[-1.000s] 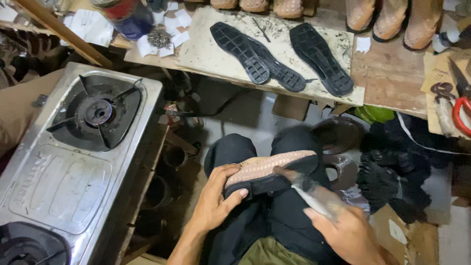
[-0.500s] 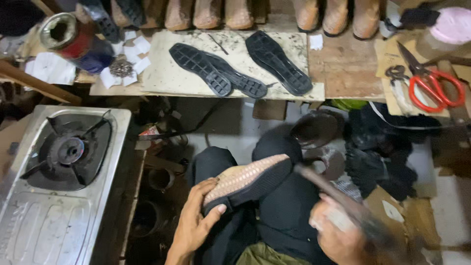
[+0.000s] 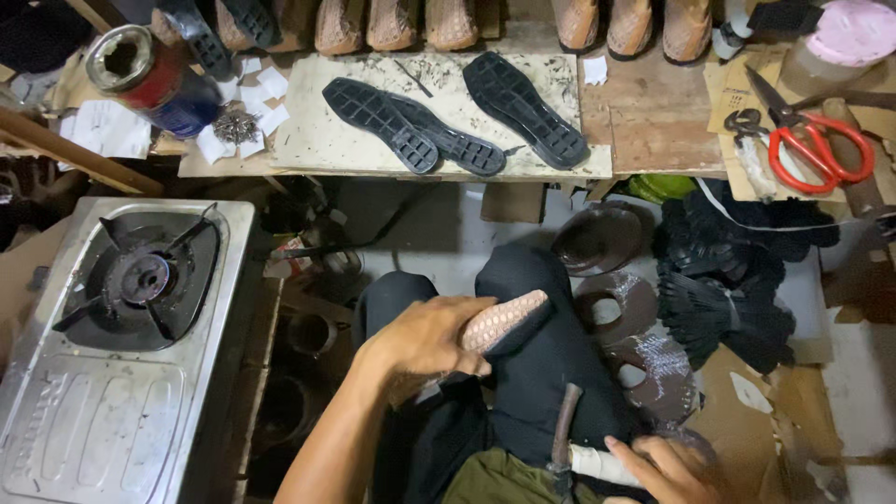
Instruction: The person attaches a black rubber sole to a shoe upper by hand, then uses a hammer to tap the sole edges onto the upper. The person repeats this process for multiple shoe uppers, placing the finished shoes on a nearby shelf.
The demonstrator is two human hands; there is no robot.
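My left hand (image 3: pixel 425 338) grips a tan woven-texture shoe (image 3: pixel 509 320) that rests on my lap between my knees in dark trousers. My right hand (image 3: pixel 658 469) is low at the frame's bottom edge, closed around a tool with a white-wrapped handle (image 3: pixel 593 464) and a dark rusty shaft (image 3: pixel 563 431) that points up toward the shoe. The tool's tip is apart from the shoe.
A steel gas stove (image 3: pixel 121 355) stands at the left. On the bench ahead lie black shoe soles (image 3: pixel 411 126), (image 3: pixel 527 107), a row of tan shoes (image 3: pixel 392 23), red-handled scissors (image 3: pixel 821 145), a glue can (image 3: pixel 149 75). Dark cut pieces (image 3: pixel 719 299) are piled at the right.
My right hand and the tool have dropped from beside the shoe to the bottom edge. My left hand has shifted over the top of the shoe. The view has tilted toward the bench.
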